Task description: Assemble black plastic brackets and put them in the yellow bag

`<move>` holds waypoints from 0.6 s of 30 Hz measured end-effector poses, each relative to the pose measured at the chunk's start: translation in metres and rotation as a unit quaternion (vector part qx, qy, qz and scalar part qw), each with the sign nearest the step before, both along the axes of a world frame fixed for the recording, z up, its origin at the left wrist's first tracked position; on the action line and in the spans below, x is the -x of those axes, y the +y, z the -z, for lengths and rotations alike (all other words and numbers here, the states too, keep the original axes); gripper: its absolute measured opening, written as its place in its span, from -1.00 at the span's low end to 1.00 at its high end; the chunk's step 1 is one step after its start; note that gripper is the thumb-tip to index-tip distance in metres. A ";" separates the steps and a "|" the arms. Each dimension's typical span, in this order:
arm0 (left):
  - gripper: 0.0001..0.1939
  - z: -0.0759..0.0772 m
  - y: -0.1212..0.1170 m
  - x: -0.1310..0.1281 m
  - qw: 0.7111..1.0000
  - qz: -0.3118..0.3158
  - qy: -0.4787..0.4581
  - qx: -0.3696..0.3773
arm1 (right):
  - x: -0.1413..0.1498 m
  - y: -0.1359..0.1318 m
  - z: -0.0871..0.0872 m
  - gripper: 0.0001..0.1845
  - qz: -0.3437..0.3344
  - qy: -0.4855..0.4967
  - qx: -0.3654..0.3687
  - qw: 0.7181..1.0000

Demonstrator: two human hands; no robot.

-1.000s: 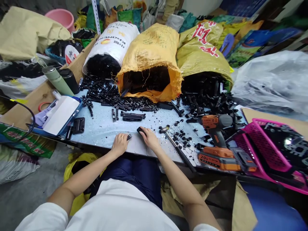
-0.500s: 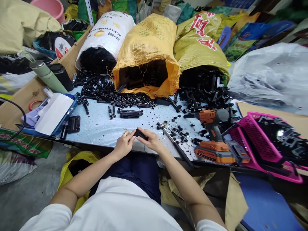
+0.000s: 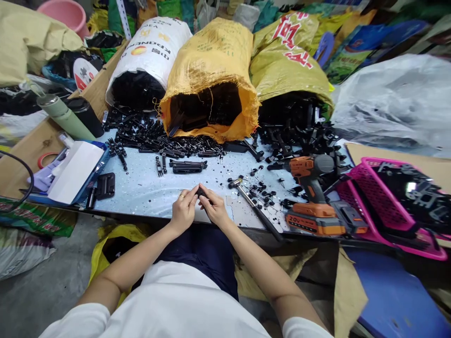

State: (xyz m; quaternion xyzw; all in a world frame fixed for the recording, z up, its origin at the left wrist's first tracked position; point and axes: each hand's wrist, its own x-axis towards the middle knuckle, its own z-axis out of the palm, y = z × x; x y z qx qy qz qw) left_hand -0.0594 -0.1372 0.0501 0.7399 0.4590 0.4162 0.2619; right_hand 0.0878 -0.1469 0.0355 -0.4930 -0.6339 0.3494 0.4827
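Observation:
My left hand [image 3: 184, 209] and my right hand [image 3: 214, 205] meet at the table's front edge. Between their fingertips they both grip a small black plastic part [image 3: 201, 192], mostly covered by the fingers. Beyond them a black folded bracket-like piece [image 3: 188, 166] lies on the light blue table top [image 3: 151, 188], with two short black link pieces [image 3: 161, 165] to its left. To the right of my right hand is a hammer [image 3: 254, 205], its head pointing away from me, beside scattered small black-headed screws [image 3: 263, 193].
An orange cordless drill [image 3: 312, 197] stands at the right, next to a pink basket [image 3: 384, 197] of black parts. Three sacks, one white [image 3: 151, 51], one orange [image 3: 211, 61] and one yellow [image 3: 289, 70], spill black parts along the back. A blue tray [image 3: 93, 176] sits at left.
My hands were apart, each with a black piece; they have come together at the middle and now hold one black part between them. The view has shifted slightly.

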 end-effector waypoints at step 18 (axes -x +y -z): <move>-0.47 0.028 0.007 0.007 0.951 0.025 0.305 -0.036 | -0.180 0.148 0.002 -0.40 0.341 -0.442 0.051 0.828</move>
